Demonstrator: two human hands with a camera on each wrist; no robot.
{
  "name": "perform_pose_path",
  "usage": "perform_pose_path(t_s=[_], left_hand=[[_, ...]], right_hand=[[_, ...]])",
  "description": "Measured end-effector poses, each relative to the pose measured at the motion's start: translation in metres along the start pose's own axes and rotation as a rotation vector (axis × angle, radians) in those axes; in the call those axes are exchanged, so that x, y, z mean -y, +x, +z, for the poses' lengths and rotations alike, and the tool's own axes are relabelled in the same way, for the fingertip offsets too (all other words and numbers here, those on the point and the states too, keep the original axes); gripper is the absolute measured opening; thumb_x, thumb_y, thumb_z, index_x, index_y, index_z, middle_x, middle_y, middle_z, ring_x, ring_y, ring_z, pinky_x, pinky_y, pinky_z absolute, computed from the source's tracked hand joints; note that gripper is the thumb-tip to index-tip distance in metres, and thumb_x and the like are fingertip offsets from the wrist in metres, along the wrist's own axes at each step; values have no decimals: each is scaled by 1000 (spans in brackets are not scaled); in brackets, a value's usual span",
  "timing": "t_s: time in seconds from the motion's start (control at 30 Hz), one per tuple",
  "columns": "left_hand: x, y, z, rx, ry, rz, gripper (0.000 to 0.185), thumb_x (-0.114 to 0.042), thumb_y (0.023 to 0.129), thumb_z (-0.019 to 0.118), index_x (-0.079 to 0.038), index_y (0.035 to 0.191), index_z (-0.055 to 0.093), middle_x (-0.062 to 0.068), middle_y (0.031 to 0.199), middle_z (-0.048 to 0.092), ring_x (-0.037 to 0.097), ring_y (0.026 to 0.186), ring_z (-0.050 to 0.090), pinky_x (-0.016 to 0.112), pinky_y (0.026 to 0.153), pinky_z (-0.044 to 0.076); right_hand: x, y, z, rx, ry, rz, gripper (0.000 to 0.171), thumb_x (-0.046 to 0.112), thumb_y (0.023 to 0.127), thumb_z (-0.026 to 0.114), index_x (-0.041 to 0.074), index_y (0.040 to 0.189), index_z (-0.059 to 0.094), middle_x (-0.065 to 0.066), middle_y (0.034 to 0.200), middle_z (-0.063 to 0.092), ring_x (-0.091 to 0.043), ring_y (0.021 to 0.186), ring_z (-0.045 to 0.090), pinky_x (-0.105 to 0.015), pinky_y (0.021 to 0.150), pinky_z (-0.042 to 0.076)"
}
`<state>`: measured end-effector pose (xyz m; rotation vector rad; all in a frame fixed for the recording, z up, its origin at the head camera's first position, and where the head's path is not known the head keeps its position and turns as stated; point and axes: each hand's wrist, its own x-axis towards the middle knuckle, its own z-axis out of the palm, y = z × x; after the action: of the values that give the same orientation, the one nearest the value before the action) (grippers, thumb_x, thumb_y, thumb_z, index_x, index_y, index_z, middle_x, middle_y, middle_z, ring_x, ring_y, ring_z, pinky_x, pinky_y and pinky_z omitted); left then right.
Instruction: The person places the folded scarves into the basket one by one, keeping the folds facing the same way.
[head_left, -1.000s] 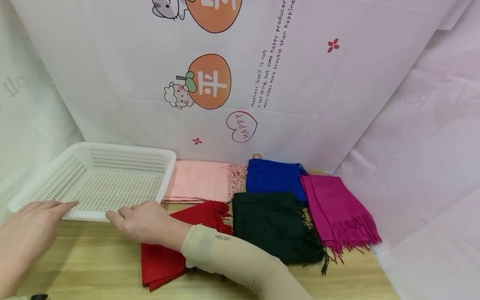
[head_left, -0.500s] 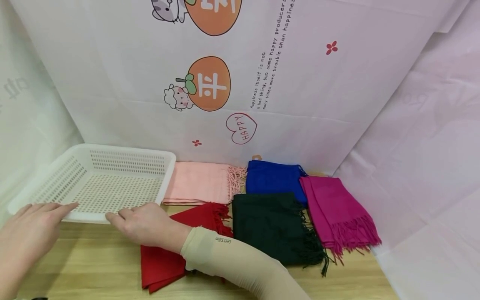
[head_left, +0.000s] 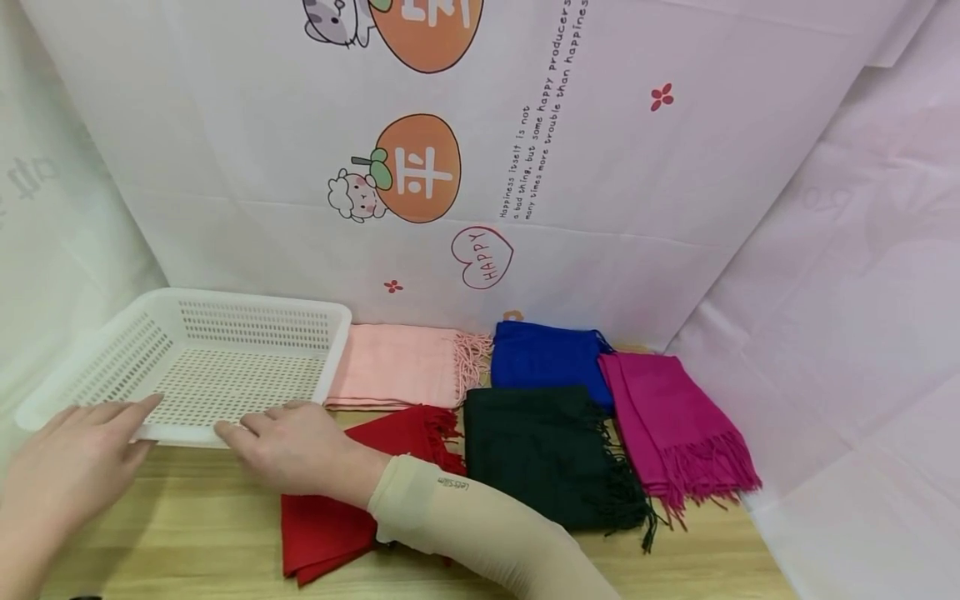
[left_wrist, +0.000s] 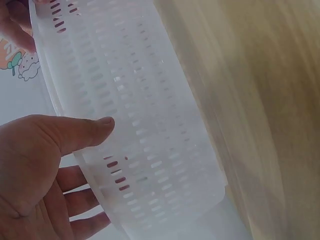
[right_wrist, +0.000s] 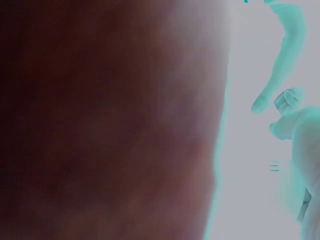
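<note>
A white plastic basket with slotted walls stands at the left of the table, nothing inside it. At the left part of its near rim, my left hand grips with the fingers over the inner side. The left wrist view shows that thumb against the outer wall. My right hand holds the same rim farther right, its fingertips on the edge and its thumb hidden in the head view. Under the right forearm lies a folded red scarf, partly covered. A dark blur fills most of the right wrist view.
Folded fringed scarves lie right of the basket: pink beside it, blue at the back, dark green in front, magenta at the far right. A printed white cloth rises behind the wooden table.
My left hand has shifted slightly right along the rim, and its thumb now shows below it. The right hand has moved a touch to the right. Basket and scarves look unmoved.
</note>
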<state>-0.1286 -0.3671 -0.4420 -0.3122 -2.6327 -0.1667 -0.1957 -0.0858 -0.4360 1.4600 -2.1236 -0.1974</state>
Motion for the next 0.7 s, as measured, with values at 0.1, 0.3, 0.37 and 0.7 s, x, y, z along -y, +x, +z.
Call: perform_pose_path(t_s=[0.1, 0.3, 0.37, 0.7], left_hand=[[-5, 1, 0, -6, -5, 9, 67, -9, 74, 93, 2, 135, 68, 36, 120, 71, 64, 105, 65, 79, 100, 44], [-13, 2, 0, -38, -17, 45, 81, -15, 70, 97, -2, 143, 64, 35, 125, 70, 62, 105, 66, 75, 98, 48], [-15, 3, 0, -60, -25, 63, 83, -15, 68, 97, -2, 144, 64, 35, 126, 69, 61, 106, 66, 74, 96, 49], [-30, 7, 3, -75, -75, 138, 69, -33, 90, 90, -4, 147, 63, 34, 129, 70, 60, 109, 68, 73, 94, 52]], right_hand=[[-4, -3, 0, -12, 25, 15, 49, 42, 113, 53, 25, 158, 61, 12, 137, 76, -3, 125, 72, -19, 98, 56], [-13, -10, -2, 58, 56, 55, 65, 58, 111, 57, 24, 166, 51, 10, 147, 71, -7, 135, 66, -24, 113, 50], [-16, -12, -3, 67, 51, 61, 68, 62, 110, 57, 24, 166, 51, 9, 149, 70, -8, 137, 65, -26, 116, 48], [-23, -23, -5, 43, 36, 86, 77, 71, 105, 60, 24, 165, 53, 4, 154, 67, -12, 142, 62, -33, 122, 44]])
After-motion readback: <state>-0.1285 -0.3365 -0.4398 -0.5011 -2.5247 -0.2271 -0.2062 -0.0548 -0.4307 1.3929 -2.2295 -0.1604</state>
